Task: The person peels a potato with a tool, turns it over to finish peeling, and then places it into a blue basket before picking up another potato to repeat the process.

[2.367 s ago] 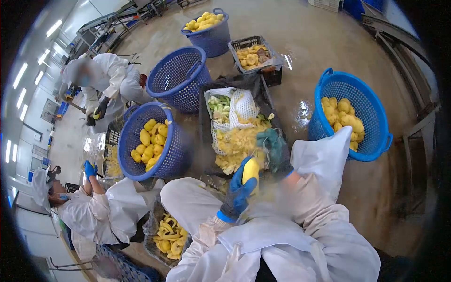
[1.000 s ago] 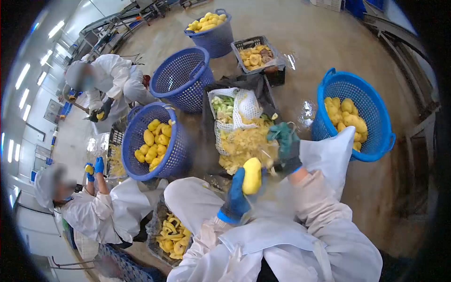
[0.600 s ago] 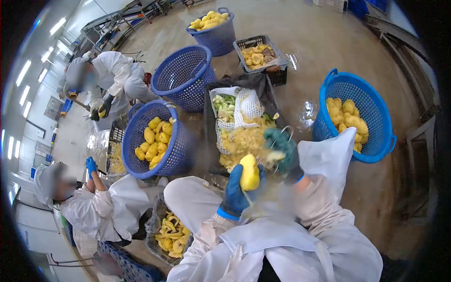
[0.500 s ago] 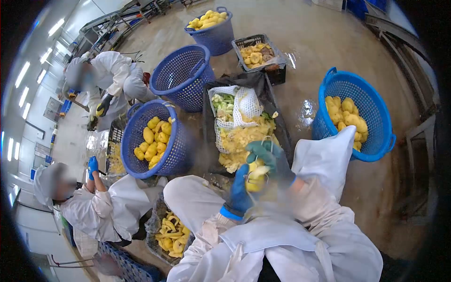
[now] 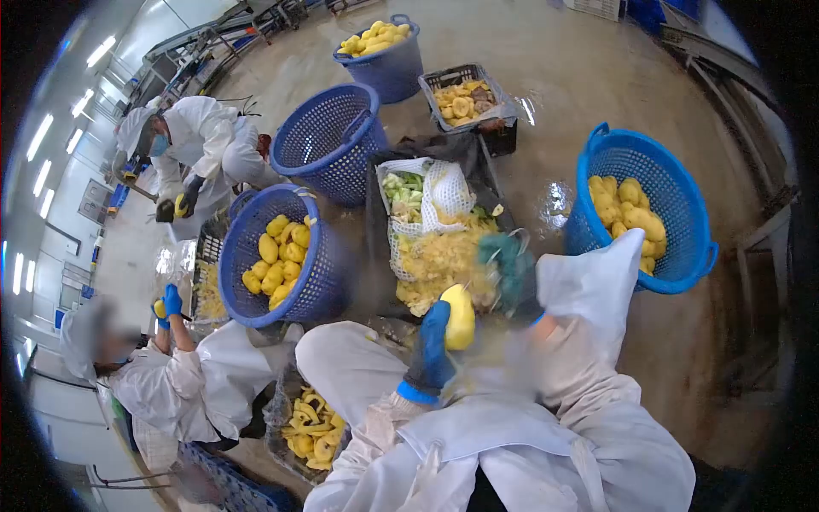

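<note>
My left hand [image 5: 432, 348], in a blue glove, is closed around a peeled yellow fruit [image 5: 459, 317] held upright above my lap. To its right, my right hand [image 5: 509, 277] in a green glove is smeared by motion. A thin metal tool shows at its fingers, partly blurred. Beyond both hands lies a black crate [image 5: 375, 230] lined with dark plastic, holding yellow peelings [image 5: 435, 256], green scraps [image 5: 403, 192] and white foam netting [image 5: 448, 189].
Yellow pieces fill a bright blue basket [image 5: 695, 247] on the right and a purple-blue basket [image 5: 328, 273] on the left. Behind stand another basket [image 5: 320, 141], a far basket [image 5: 394, 77] and a small crate [image 5: 448, 77]. Two co-workers [image 5: 200, 128] [image 5: 183, 384] work at left.
My right hand has moved right, away from the fruit, which now stands more upright and shows more in my left hand. The upper co-worker's hands have shifted slightly.
</note>
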### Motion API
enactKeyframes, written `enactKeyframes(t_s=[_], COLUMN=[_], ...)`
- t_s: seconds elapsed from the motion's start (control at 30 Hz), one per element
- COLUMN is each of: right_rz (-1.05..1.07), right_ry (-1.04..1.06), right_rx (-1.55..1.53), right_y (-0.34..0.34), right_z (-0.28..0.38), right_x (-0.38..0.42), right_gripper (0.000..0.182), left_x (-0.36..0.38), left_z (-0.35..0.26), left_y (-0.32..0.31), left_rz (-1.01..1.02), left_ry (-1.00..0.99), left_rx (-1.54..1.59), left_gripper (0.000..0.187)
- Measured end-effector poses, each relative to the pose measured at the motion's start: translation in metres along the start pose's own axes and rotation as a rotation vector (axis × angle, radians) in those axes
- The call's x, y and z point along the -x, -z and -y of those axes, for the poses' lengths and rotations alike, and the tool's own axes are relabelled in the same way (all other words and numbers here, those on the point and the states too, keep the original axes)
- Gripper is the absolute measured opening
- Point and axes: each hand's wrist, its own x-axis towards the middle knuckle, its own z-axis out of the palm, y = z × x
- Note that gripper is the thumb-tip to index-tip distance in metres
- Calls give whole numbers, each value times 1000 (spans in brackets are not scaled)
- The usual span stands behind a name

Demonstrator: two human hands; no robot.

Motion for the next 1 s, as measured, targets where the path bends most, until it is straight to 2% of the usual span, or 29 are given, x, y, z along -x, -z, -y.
enactKeyframes(t_s=[0.07,0.1,0.17,0.2,0.3,0.33,0.43,0.47,0.5,0.53,0.6,0.67,0.7,0.73,0.77,0.83,0.87,0.93,1.0], right_rz=[-49,-151,-335,-254,-285,-271,-56,45,99,150,193,183,152,-33,-48,-77,-97,-136,-166], right_ry=[-211,-114,81,11,6,9,-58,41,123,204,225,198,161,285,225,100,77,56,38], right_rx=[-288,-228,-109,-482,-249,-165,-105,-99,54,209,369,457,463,568,315,-180,-137,-60,7], right_y=[-48,-39,2,8,-10,-16,-17,-17,-26,-42,-46,-43,-37,-17,-11,-5,-3,-15,-26], right_z=[27,23,4,14,30,31,31,18,24,37,30,19,9,-10,-12,-10,-13,-13,-12], right_x=[15,7,-26,-34,-19,-13,5,11,17,24,25,20,10,-5,-7,-13,-6,1,2], right_gripper=[25,24,24,22,22,22,28,30,28,27,25,22,21,19,20,23,23,25,26], left_x=[-4,-2,4,4,-3,0,-8,-12,-17,-18,-17,-11,-10,-9,-9,-17,-15,-13,-16], left_z=[10,13,7,1,-11,-18,-16,-5,5,10,10,1,0,-1,-2,-1,6,12,7], left_y=[6,10,11,9,1,-7,15,22,28,26,20,11,6,2,2,7,9,4,7], left_rz=[28,38,23,22,-208,-228,-181,-47,-64,-44,-10,12,-47,-106,-169,-124,-112,-37,-145], left_ry=[-65,-94,-47,-28,-737,-742,-965,-642,-375,-299,-111,105,83,57,31,-14,-23,-164,16], left_rx=[-126,-193,-34,45,-1106,-1055,-1358,-857,-312,-44,368,649,644,641,636,585,565,279,509], left_gripper=[46,45,44,44,43,50,40,39,38,36,34,34,35,36,36,36,36,36,38])
